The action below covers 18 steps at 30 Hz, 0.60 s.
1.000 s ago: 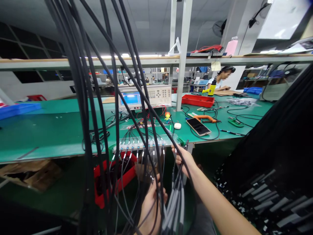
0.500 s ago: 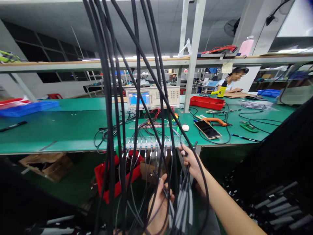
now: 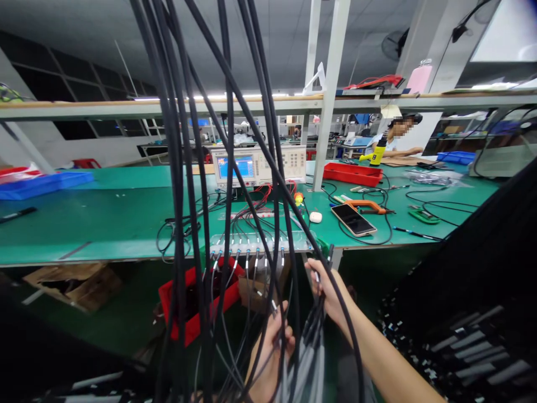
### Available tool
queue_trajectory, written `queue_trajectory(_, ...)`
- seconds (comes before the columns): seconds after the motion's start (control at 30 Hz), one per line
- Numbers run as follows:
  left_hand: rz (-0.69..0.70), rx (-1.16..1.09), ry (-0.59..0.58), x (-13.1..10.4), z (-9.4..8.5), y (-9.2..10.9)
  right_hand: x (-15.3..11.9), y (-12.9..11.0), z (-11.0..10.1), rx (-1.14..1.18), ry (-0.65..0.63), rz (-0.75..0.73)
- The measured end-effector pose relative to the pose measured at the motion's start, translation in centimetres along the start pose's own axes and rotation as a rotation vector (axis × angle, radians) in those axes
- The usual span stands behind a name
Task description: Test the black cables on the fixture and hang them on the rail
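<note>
My left hand [image 3: 272, 344], low in front of the bench, is closed on a thin black cable [image 3: 274, 307] whose light-tipped end sticks up past the fingers. To its right, my right hand [image 3: 331, 291] is closed on a cable end [image 3: 317, 276], just below the bench edge. Beneath that hand hangs a bundle of grey-sleeved cables [image 3: 308, 358]; whether its fingers also hold these is unclear. A clear connector strip [image 3: 262, 240] lies along the bench edge, with several cable plugs [image 3: 247, 258] in its front. Long black cables [image 3: 229, 140] hang across the view, partly hiding my left hand.
A bench-top tester [image 3: 260, 167] with a lit screen stands behind the strip. On the green bench [image 3: 121, 224] lie a phone [image 3: 353, 219] and an orange clamp [image 3: 369, 206]. A red bin [image 3: 197, 330] sits below. Another person [image 3: 398, 140] sits across the bench.
My right hand has come down and away from the right end of the connector strip. My left hand has shifted slightly left in view and stays closed.
</note>
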<state>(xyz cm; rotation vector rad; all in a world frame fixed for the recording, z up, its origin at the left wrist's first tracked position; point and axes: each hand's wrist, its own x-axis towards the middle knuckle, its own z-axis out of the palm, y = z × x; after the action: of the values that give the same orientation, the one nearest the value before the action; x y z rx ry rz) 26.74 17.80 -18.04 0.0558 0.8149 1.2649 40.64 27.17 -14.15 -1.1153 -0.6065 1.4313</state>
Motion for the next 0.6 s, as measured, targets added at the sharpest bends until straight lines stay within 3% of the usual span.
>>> queue_trajectory(0.2, -0.015, 0.189, -0.089, 1.3, -1.8, -1.1, -1.4, 2.0, -2.5, 0.098, -0.063, 0.217)
queue_trajectory(0.33, -0.004, 0.365, -0.268, 1.0, -2.0, -1.4, -1.7, 1.6, -3.4, 0.011, -0.180, 0.294)
queue_trajectory(0.47, -0.030, 0.522, -0.312, 0.2, -1.4, -1.4, -2.1, 1.1, -3.7, -0.148, -0.285, 0.262)
queue_trajectory(0.6, -0.040, 0.543, -0.333, -0.1, -0.8, -1.3, -2.6, 0.7, -3.8, -0.262, -0.327, 0.210)
